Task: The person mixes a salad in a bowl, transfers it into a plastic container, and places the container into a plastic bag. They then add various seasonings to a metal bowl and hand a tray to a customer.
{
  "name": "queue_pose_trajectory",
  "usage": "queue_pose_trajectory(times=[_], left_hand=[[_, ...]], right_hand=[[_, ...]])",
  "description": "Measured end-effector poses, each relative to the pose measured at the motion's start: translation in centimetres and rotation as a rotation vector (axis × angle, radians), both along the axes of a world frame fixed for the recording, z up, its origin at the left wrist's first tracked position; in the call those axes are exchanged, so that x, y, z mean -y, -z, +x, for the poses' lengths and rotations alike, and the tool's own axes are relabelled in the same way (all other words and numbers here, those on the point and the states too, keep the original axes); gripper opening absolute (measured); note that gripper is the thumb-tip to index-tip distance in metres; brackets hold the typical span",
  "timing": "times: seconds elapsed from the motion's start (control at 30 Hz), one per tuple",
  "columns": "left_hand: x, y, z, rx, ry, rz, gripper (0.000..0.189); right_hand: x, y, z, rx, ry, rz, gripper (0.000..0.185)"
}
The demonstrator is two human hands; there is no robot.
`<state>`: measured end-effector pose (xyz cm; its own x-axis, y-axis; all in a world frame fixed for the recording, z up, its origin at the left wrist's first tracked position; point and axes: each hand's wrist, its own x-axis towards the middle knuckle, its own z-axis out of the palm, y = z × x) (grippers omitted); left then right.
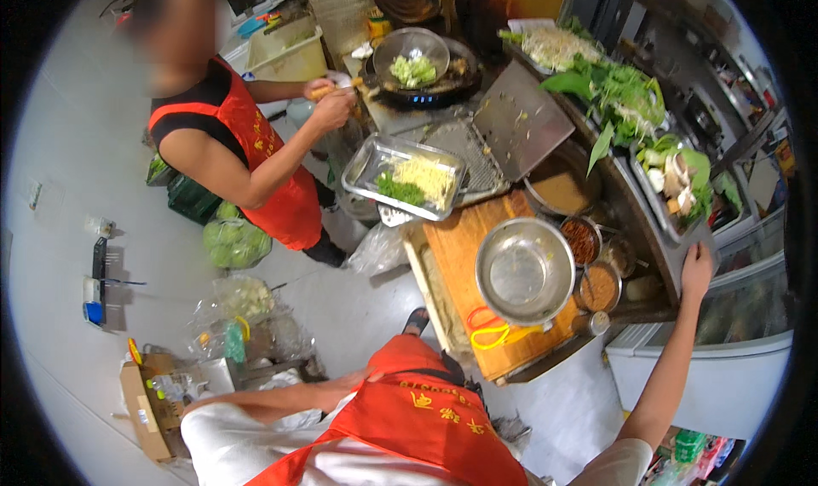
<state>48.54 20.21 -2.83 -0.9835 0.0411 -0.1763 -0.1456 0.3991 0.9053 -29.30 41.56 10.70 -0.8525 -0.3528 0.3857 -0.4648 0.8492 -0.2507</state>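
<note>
My right hand (698, 265) rests at the metal ledge (664, 237), just beside a tray of cut vegetables and mushrooms (680, 179); its fingertips are partly hidden. My left hand (367, 378) lies against my hip by the red apron (415, 416), blurred, its fingers hard to make out. Before me on a wooden cutting board (454, 249) sits a steel bowl (525, 272) with only small scraps visible in it. Scissors (489, 329) with red and yellow handles lie beside the bowl. A clear tray (364, 173) of pale shreds (422, 173) and chopped greens (399, 191) stands beyond the board.
A co-worker (255, 147) in a red apron handles something small near a cooker (415, 96), where a strainer (441, 45) holds chopped greens. Sauce pots (599, 285) line the board's right side. Leafy vegetables (620, 96) fill the ledge. Bagged produce (236, 240) sits on the floor.
</note>
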Motion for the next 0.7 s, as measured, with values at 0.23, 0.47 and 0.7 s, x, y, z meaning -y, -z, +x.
queue_pose_trajectory(times=[0.23, 0.47, 0.7], left_hand=[[2.9, 2.8, -2.4, -0.132, 0.309, -0.202, 0.092], [3.5, 4.1, -2.5, -0.067, 0.444, -0.332, 0.088], [3.8, 4.0, -2.4, -0.161, 0.354, -0.222, 0.097]], right_hand=[[-0.3, -0.6, 0.4, 0.041, 0.076, 0.030, 0.050], [1.1, -2.3, 3.2, 0.045, 0.122, 0.000, 0.049], [1.7, -2.6, 4.2, 0.074, 0.162, 0.011, 0.045]])
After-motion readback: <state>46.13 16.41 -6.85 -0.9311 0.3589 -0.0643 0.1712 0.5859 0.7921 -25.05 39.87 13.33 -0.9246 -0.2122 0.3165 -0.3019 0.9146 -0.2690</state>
